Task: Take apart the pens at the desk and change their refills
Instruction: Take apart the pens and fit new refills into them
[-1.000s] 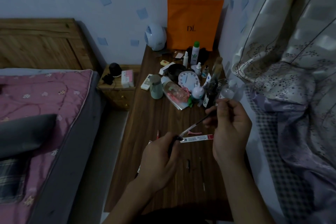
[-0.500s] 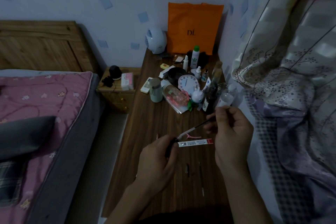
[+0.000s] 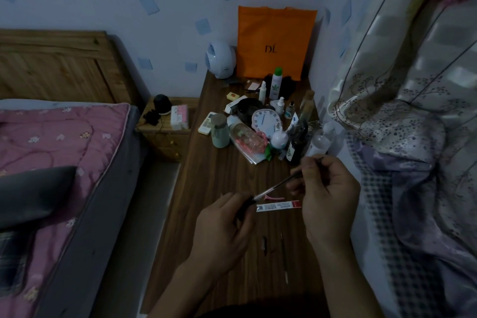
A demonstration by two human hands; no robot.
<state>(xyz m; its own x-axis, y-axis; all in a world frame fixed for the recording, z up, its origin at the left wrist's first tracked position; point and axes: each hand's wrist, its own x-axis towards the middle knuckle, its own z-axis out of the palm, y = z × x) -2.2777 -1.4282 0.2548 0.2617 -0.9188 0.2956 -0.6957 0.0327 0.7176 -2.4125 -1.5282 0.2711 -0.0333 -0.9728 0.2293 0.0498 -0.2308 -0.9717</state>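
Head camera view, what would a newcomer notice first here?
The bright orange bag against the wall at the far end of the desk stands out most. Nearer, the left hand grips a dark pen barrel and the right hand pinches the thin refill slanting between them.

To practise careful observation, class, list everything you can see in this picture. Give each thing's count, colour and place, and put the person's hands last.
Wooden desk: one, dark brown, centre.
Orange fabric bag: one, orange, desk's far end.
Round white appliance: one, white, left of the bag.
Round white clock: one, white, mid-desk.
Bottles and jars: several, mostly white or clear, around the clock.
Flat refill packet: one, white and red, on the desk between the hands.
Pink clip: one, pink, behind the packet.
Loose thin pen parts: two, dark, near desk edge.
Black pen barrel: one, black, in left hand.
Thin pen refill: one, clear and dark, spanning both hands.
Pink quilt: one, pink, left.
Patterned curtain: one, greyish, right.
Left hand: grips barrel.
Right hand: pinches refill.
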